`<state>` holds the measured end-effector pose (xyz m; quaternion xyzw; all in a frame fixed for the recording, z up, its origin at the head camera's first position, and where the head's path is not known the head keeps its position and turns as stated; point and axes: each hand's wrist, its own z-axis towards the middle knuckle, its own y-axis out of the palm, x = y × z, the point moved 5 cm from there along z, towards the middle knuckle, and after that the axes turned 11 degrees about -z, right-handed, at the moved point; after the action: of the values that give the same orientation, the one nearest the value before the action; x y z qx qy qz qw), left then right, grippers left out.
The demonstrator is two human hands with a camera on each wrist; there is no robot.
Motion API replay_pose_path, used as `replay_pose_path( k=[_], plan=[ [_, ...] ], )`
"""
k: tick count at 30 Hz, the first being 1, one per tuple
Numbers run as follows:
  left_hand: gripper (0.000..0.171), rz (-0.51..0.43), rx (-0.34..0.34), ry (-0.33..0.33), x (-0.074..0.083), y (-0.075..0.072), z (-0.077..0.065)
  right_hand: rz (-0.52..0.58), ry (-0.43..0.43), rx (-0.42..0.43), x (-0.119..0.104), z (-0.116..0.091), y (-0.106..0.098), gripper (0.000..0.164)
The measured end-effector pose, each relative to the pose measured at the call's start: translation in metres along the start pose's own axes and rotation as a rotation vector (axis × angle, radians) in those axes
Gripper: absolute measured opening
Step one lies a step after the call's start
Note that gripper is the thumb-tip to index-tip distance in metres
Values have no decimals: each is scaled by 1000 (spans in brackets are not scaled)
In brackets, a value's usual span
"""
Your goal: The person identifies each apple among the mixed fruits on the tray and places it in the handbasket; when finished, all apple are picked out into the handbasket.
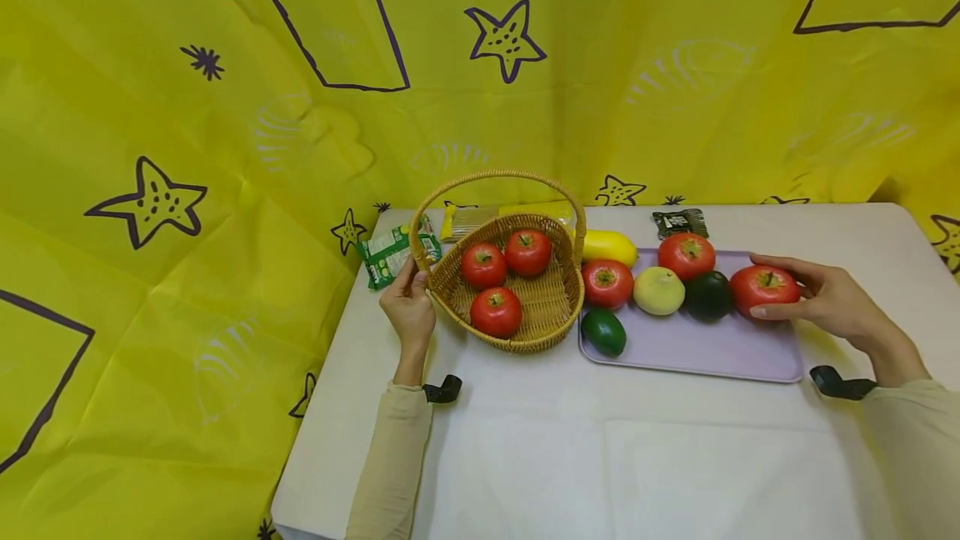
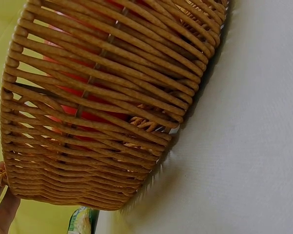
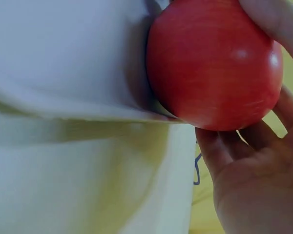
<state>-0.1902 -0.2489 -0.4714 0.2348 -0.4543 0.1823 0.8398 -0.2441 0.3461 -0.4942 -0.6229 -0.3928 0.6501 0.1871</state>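
My left hand (image 1: pixel 411 311) pinches the wicker basket (image 1: pixel 551 332) where its arched handle joins the left rim. Three red apples (image 1: pixel 496 312) lie inside the basket, and their red shows through the weave in the left wrist view. At the right end of the lilac tray (image 1: pixel 697 352), my right hand (image 1: pixel 843 302) holds another red apple (image 1: pixel 763 290), thumb on the near side and fingers around the far side. The right wrist view has this held apple (image 3: pixel 215 63) close over the tray's edge. Beside it on the tray sits a dark avocado (image 1: pixel 708 296).
The tray also bears two more red apples (image 1: pixel 686 256), a pale yellow round fruit (image 1: pixel 659 291), a green fruit (image 1: pixel 603 332) and a yellow elongated one (image 1: pixel 609 247). Behind stand a green packet (image 1: pixel 393 252), a noodle-like pack (image 1: pixel 468 222) and a black packet (image 1: pixel 679 223).
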Motion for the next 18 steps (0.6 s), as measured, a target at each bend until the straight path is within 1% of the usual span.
replay_pose_path(
  k=[3,6,10,13,18],
  plan=[
    [34,1,6,6,1,0,1,-3,25,29,-1,-1,0,76],
    [34,-6,5,13,1,1,1,-25,82,50,0,-3,-1,76],
    [34,-10,-15,25,1,2,1,-28,161,73,5,-8,-1,76],
    [34,-2,-23,19,1,2,0,-2,176,109,8,-12,-2,74],
    [36,20,-3,11,0,0,0,121,149,166,7,-16,-8,70]
  ],
)
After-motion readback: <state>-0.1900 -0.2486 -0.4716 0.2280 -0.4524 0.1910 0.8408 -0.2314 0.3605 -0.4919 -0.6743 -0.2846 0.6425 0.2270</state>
